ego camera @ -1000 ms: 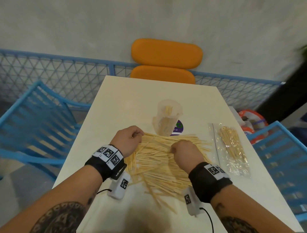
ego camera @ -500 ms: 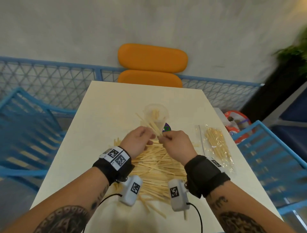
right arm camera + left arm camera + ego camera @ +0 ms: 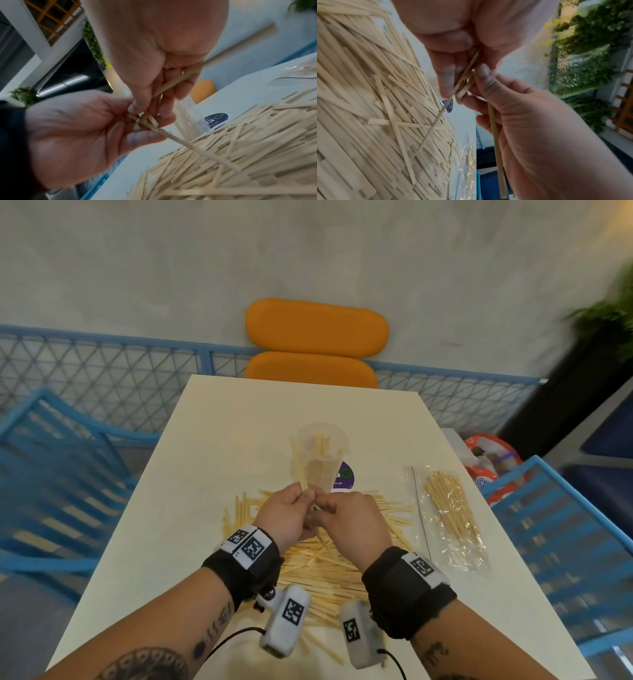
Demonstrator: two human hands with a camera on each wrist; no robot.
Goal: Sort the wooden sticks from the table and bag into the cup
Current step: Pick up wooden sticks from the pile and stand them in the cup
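A broad pile of flat wooden sticks (image 3: 329, 566) covers the middle of the white table (image 3: 219, 440). Behind it stands a clear plastic cup (image 3: 322, 453) with some sticks inside. My left hand (image 3: 304, 496) and right hand (image 3: 320, 508) meet just above the pile, in front of the cup. The left pinches a few sticks (image 3: 298, 467) that point up and away beside the cup. In the left wrist view the right hand (image 3: 518, 121) grips sticks (image 3: 495, 148) where they cross the left hand's thin stick (image 3: 436, 119). The right wrist view has both hands pinching the bundle (image 3: 147, 121).
A clear plastic bag (image 3: 448, 518) holding more sticks lies on the table's right side. A purple round sticker (image 3: 344, 479) sits beside the cup. Blue slatted chairs (image 3: 54, 481) flank the table, and an orange chair (image 3: 315, 347) stands at its far end.
Both hands have lifted off the pile with sticks and come together in front of the cup. The left hand's sticks now stand more upright.
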